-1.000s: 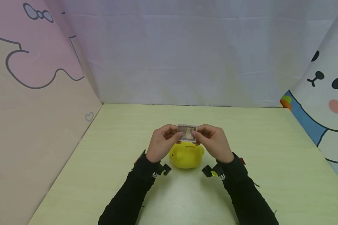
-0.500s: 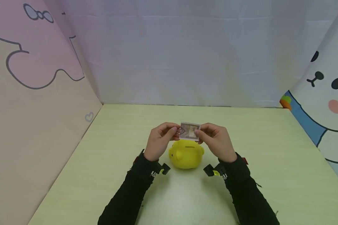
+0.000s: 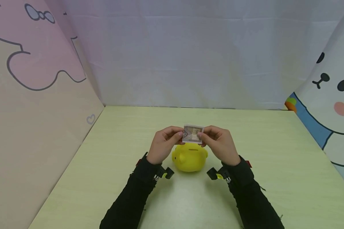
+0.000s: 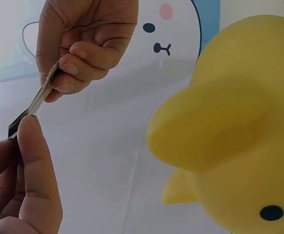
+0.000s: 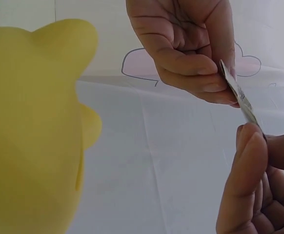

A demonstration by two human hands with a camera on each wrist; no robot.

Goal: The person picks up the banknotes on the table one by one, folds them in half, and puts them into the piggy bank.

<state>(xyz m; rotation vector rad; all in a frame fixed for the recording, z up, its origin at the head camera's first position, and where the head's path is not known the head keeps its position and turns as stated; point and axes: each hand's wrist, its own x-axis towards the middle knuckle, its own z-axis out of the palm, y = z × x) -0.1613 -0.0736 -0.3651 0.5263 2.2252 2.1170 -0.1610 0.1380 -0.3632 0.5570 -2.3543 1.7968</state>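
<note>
A small, nearly square banknote [image 3: 190, 131], which looks folded, is held up between both hands. My left hand [image 3: 164, 144] pinches its left edge between thumb and fingers. At the right edge, my right hand [image 3: 222, 143] grips it with the thumb over the front face. Both wrist views show the banknote [image 4: 38, 100] nearly edge-on, as a thin strip running from one hand's fingertips to the other's. Just below the hands in the head view stands a yellow piggy bank [image 3: 189, 160], with a dark slot [image 3: 193, 149] in its top.
The piggy bank stands on a pale yellow-green table [image 3: 126, 127]. A white curtain [image 3: 189, 57] hangs behind it. Printed cartoon panels flank the table, a pink and beige one [image 3: 40, 111] on the left and a white bear [image 3: 332, 101] on the right.
Both hands and the banknote have shifted slightly right and up since a second ago. The left thumb has moved off the banknote's face to its left edge. The piggy bank has not moved.
</note>
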